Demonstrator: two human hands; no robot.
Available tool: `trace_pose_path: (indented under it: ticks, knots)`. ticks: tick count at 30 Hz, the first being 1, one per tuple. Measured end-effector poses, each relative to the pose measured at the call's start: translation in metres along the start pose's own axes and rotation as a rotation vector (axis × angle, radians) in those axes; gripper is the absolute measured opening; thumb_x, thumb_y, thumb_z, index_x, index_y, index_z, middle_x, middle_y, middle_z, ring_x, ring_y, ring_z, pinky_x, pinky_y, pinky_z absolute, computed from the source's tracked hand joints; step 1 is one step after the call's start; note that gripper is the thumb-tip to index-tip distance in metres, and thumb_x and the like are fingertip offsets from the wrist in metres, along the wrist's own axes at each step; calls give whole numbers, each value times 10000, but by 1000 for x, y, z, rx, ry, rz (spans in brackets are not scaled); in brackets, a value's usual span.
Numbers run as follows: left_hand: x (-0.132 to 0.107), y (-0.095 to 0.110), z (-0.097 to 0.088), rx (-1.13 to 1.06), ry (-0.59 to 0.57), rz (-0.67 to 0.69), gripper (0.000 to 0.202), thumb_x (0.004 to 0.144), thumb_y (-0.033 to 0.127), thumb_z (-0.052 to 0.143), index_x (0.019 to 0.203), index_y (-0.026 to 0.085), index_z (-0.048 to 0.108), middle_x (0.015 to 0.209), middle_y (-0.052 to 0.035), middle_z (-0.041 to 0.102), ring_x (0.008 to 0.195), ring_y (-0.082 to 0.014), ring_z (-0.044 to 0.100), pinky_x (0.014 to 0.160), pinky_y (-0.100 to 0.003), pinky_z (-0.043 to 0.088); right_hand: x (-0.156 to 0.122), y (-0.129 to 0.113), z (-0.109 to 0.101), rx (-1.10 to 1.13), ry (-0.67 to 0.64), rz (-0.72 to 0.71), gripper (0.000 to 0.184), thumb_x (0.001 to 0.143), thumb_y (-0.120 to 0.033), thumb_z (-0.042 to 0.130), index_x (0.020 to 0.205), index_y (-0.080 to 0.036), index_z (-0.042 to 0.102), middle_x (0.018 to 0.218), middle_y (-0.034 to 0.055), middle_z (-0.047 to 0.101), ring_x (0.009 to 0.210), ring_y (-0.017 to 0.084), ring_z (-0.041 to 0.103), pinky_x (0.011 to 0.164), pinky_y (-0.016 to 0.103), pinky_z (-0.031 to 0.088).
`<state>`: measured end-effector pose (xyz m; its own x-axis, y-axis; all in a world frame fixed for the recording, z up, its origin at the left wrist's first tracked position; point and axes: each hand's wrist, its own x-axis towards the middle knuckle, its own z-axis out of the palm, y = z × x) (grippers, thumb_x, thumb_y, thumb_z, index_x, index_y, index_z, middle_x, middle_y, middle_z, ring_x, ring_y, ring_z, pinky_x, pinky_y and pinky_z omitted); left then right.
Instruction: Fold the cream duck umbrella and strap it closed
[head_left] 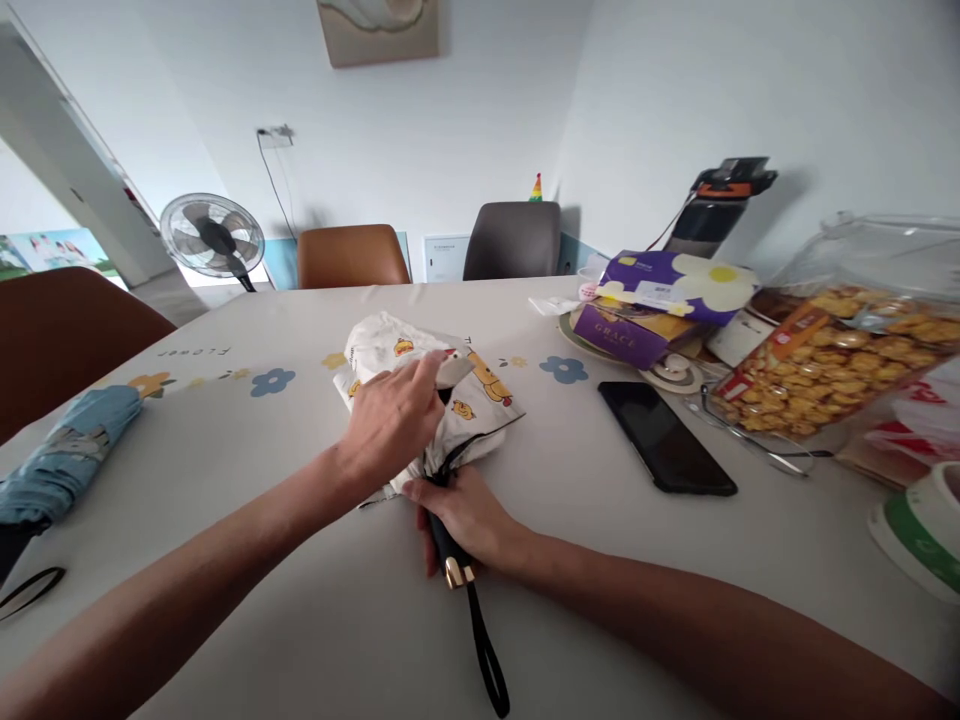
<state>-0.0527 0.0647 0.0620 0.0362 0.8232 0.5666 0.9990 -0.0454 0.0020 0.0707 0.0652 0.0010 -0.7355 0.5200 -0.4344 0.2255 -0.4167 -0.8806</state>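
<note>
A folded white umbrella (390,350) printed with yellow ducks lies on the table in front of me. My right hand (469,515) is wrapped around its black handle (450,555), which ends in a gold ring and a black wrist strap (486,655). My left hand (390,420) rests on top of the bunched canopy, pinching a grey flap of fabric (454,370) between thumb and fingers.
A black phone (664,436) lies to the right. Beyond it sit a purple box (637,335), a clear jar of crackers (840,350) and a tape roll (926,525). A blue folded umbrella (64,455) lies at the left edge. Chairs and a fan (212,237) stand behind the table.
</note>
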Motion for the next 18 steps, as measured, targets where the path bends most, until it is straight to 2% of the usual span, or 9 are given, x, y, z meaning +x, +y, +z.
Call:
trace_pose_path:
  ticks: [4,6,9,11,13,14,16,18]
  knots:
    - [-19,-15,-27,45,148,-109,505,808,174,450,1303,270,427,773,15,651,593,-123,557,485,-223,323,1,0,-2,97,-17,32,280,768,-365,539,583,-159,489,354,27,534,298,165,528,263,217,378]
    - [-35,-24,-36,83,143,-171,487,799,170,455,1269,298,476,742,21,639,590,-117,548,488,-217,320,1,0,-4,132,-18,57,269,763,-361,545,593,-160,489,368,27,542,306,170,534,268,230,393]
    - [-64,-43,-36,69,10,-344,455,780,202,468,1220,315,496,667,43,601,535,-112,524,472,-210,320,-2,-2,-5,141,-41,72,254,752,-354,566,607,-158,496,389,19,549,323,168,546,276,232,406]
    - [-84,-58,-30,-21,-169,-481,377,783,253,471,1159,275,489,624,57,584,489,-111,518,451,-204,327,-4,-4,-6,146,-65,57,243,757,-340,563,613,-154,501,395,12,547,328,160,546,279,219,399]
    - [-98,-73,-24,-86,-374,-523,226,795,308,462,1001,244,527,592,55,583,468,-120,528,422,-204,317,-6,-6,-6,157,-76,38,231,767,-317,550,614,-151,504,398,7,544,324,148,539,278,207,387]
    - [-102,-79,-23,-90,-430,-532,185,806,329,451,945,239,534,587,48,586,471,-125,539,414,-204,313,-7,-6,-7,160,-77,33,229,770,-309,545,611,-150,504,397,5,541,321,144,535,278,203,380]
    - [-104,-87,-26,-32,-445,-543,181,821,342,435,924,239,541,610,31,607,485,-138,558,404,-205,302,-8,-7,-7,161,-84,24,234,768,-309,547,603,-149,504,398,5,541,321,140,529,279,201,377]
    - [-100,-87,-32,81,-341,-543,223,828,323,433,1007,241,539,675,10,638,520,-151,577,406,-213,295,-8,-7,-8,164,-93,16,246,756,-326,560,595,-148,507,401,9,544,326,141,530,281,204,376]
